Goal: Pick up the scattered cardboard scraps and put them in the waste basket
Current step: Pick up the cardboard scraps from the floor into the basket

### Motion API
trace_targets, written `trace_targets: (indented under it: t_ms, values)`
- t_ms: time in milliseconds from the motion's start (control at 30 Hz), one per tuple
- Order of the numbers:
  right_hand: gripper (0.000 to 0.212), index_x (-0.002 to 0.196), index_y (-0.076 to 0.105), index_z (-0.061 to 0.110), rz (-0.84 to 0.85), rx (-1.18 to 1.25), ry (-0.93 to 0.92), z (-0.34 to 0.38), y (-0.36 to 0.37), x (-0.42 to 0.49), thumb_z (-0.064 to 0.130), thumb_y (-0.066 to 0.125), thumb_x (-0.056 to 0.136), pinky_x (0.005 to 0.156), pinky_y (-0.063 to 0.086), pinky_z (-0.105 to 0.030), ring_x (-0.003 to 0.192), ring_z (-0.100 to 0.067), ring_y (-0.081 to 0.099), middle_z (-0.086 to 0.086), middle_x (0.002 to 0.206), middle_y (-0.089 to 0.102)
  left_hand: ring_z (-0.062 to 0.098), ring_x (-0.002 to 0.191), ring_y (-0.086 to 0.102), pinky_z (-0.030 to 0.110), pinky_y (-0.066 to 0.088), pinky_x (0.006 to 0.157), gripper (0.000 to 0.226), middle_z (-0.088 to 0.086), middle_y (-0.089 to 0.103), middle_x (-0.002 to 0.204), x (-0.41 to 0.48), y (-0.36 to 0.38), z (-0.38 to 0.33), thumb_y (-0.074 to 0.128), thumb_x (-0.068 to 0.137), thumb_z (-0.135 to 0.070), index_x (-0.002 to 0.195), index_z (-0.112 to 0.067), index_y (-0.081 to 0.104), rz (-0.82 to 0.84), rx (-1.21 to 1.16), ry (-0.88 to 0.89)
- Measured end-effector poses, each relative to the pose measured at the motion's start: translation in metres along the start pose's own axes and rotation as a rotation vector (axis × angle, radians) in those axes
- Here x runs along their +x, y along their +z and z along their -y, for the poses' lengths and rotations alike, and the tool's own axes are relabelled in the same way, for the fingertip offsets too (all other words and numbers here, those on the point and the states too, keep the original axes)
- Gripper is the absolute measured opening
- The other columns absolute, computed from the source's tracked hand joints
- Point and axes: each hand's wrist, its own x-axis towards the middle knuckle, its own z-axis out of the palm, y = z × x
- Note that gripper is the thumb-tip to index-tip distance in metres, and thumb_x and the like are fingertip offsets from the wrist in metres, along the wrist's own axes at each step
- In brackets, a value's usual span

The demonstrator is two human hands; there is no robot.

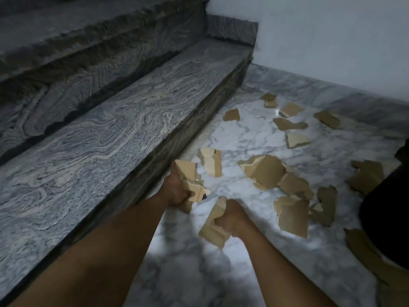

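Already both hands were full: the left hand was closed in a fist round a few cardboard pieces, one bearing a red dashed line, and the right hand was clenched on a folded scrap that hung down below its knuckles. Neither set of fingers had any spare opening, so I judged the next move to be a carry to the bin, not another grab. A dark rounded shape at the right edge, partly cut off by the frame, was probably the waste basket, though I could not be certain. If so, it lay to the right of both hands and nearer the right one, which should lead the swing. Most of the scraps lay loose on the marble floor between the hands and that dark shape: a large pale piece ahead of the right hand, another flat one just to its right, and smaller bits farther off toward the wall. The step ran along the left, clear of cardboard
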Motion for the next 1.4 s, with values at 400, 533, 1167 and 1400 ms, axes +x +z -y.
trace_targets:
  t_ms: [400, 533, 1167, 1400]
  values:
    - [0.066, 0.128, 0.055, -0.004, -0.383, 0.479, 0.103, 0.074, -0.041, 0.072, 0.043, 0.072, 0.084, 0.098, 0.049, -0.039, 0.117, -0.033, 0.058, -0.017, 0.126, 0.061, 0.026, 0.124, 0.055, 0.049, 0.046, 0.105, 0.143, 0.003, 0.055, 0.135, 0.005, 0.000, 0.064, 0.089, 0.040, -0.044, 0.155, -0.026, 0.007, 0.054, -0.114, -0.033]
    - [0.064, 0.131, 0.052, 0.012, -0.429, 0.164, 0.143, 0.099, -0.043, 0.097, 0.047, 0.071, 0.081, 0.103, 0.038, -0.045, 0.132, -0.034, 0.039, -0.015, 0.140, 0.043, 0.022, 0.120, 0.053, 0.042, 0.046, 0.105, 0.137, -0.001, 0.055, 0.129, 0.006, 0.003, 0.056, 0.091, 0.060, -0.018, 0.157, -0.027, -0.005, 0.078, -0.079, -0.020]
    - [0.075, 0.142, 0.042, -0.002, -0.629, 0.496, 0.145, 0.022, -0.105, 0.056, 0.038, 0.070, 0.086, 0.100, 0.047, -0.043, 0.126, -0.037, 0.051, -0.019, 0.138, 0.053, 0.035, 0.123, 0.055, 0.047, 0.044, 0.104, 0.129, 0.011, 0.056, 0.133, 0.005, 0.009, 0.037, 0.091, 0.048, -0.038, 0.151, -0.013, 0.018, 0.024, 0.046, -0.134]
    - [0.055, 0.127, 0.048, 0.006, -0.571, 0.372, 0.433, -0.037, -0.147, 0.057, 0.041, 0.062, 0.087, 0.098, 0.049, -0.045, 0.119, -0.035, 0.048, -0.017, 0.134, 0.042, 0.036, 0.118, 0.054, 0.041, 0.048, 0.094, 0.132, 0.011, 0.056, 0.125, 0.000, 0.048, -0.004, 0.085, 0.060, -0.045, 0.155, -0.030, -0.005, 0.011, 0.238, -0.120]
